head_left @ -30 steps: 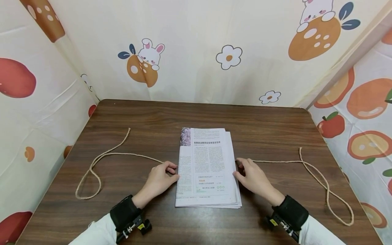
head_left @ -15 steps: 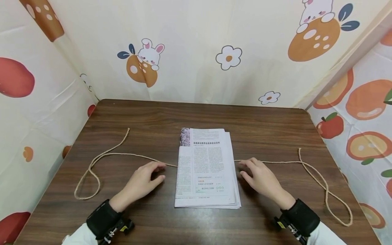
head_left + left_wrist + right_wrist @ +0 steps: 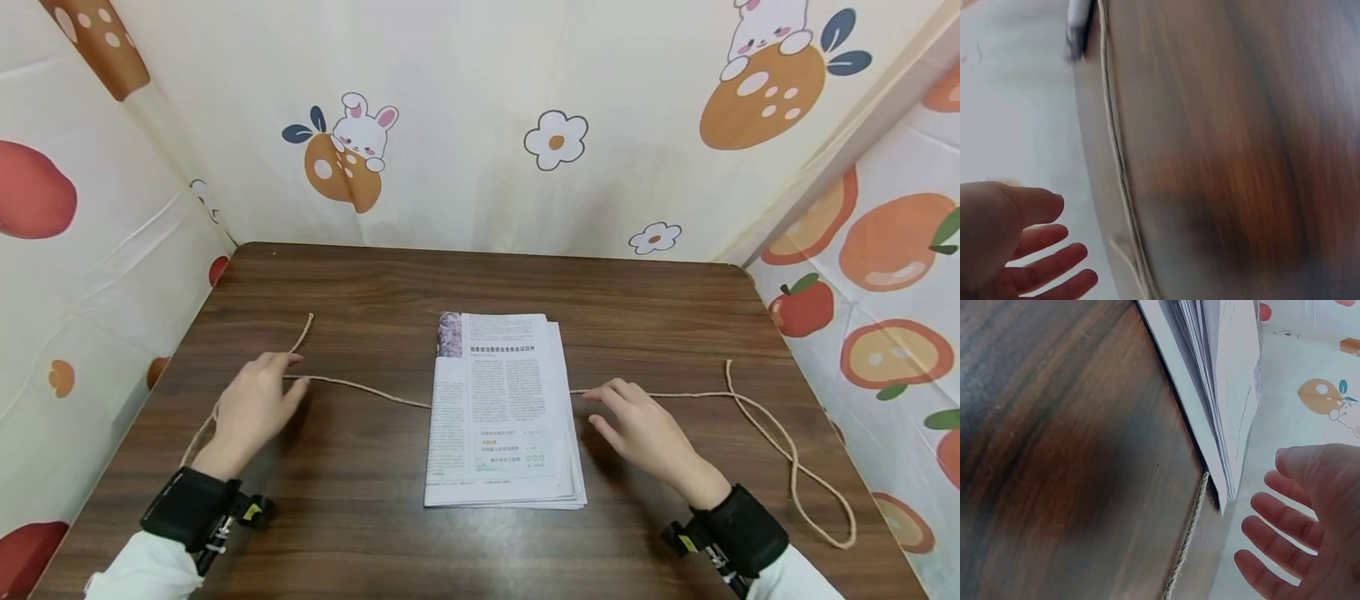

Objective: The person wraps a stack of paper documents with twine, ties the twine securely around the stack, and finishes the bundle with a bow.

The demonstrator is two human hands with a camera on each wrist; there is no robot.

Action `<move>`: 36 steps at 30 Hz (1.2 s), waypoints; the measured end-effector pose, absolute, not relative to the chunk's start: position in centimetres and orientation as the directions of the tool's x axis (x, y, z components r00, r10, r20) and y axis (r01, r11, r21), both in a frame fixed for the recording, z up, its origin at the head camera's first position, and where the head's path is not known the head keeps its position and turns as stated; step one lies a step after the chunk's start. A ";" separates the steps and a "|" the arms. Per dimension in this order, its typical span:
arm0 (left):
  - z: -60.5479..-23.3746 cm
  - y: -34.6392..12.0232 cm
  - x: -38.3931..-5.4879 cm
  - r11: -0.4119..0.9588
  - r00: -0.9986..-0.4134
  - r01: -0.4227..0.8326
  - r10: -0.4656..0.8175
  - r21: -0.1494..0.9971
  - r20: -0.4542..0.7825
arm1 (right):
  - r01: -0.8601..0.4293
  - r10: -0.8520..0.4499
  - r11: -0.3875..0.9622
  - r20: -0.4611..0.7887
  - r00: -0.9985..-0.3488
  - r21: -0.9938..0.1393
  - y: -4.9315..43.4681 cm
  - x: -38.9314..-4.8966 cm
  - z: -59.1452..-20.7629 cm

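A folded stack of newspapers (image 3: 502, 417) lies at the middle of the table, over a thin beige rope (image 3: 360, 387) that comes out from under it on both sides. My left hand (image 3: 255, 404) hovers over the rope's looped left part, fingers loosely spread; in the left wrist view the rope (image 3: 1113, 125) runs apart from the fingertips. Just right of the stack, my right hand (image 3: 645, 429) hangs over the rope with relaxed fingers and thumb apart. The right wrist view shows that hand (image 3: 1310, 531) holding nothing, beside the newspapers' layered edge (image 3: 1210, 394).
The brown wooden table (image 3: 487, 283) meets a printed curtain (image 3: 465, 167) at its back edge, with fruit-patterned cloth (image 3: 892, 250) along the right side. The rope's right end (image 3: 817, 492) bends in a loose loop near the right edge.
My left hand has left the newspapers' left edge and moved left over the rope's loop. My right hand has drawn slightly right, off the stack's edge. The newspapers stay in place.
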State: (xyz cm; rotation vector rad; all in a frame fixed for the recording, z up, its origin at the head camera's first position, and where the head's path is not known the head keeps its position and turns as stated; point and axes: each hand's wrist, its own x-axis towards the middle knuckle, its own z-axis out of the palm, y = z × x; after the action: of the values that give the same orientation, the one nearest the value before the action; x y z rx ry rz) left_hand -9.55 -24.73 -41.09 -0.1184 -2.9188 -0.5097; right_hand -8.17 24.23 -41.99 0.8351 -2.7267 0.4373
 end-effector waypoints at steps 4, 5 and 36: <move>-41.1 -27.3 -10.1 0.949 -0.986 0.040 -0.014 0.312 0.168 | -0.583 -0.504 0.783 0.328 -0.799 -0.215 24.1 -8.3 -42.0; -41.2 -27.9 -10.2 0.951 -0.987 0.024 -0.026 0.309 0.159 | -0.583 -0.503 0.783 0.330 -0.799 -0.218 24.1 -8.3 -42.0; -41.8 -32.3 -12.3 0.937 -0.978 -0.194 -0.160 0.292 -0.137 | -0.683 -0.619 0.719 0.328 -0.714 -0.128 22.4 -9.1 -42.6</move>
State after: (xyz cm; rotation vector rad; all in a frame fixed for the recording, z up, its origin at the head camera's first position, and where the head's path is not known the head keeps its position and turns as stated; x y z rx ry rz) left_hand -12.31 -32.33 -41.82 0.2930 -3.2006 -0.5008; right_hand -9.14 22.40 -42.58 1.0292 -2.6635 0.3506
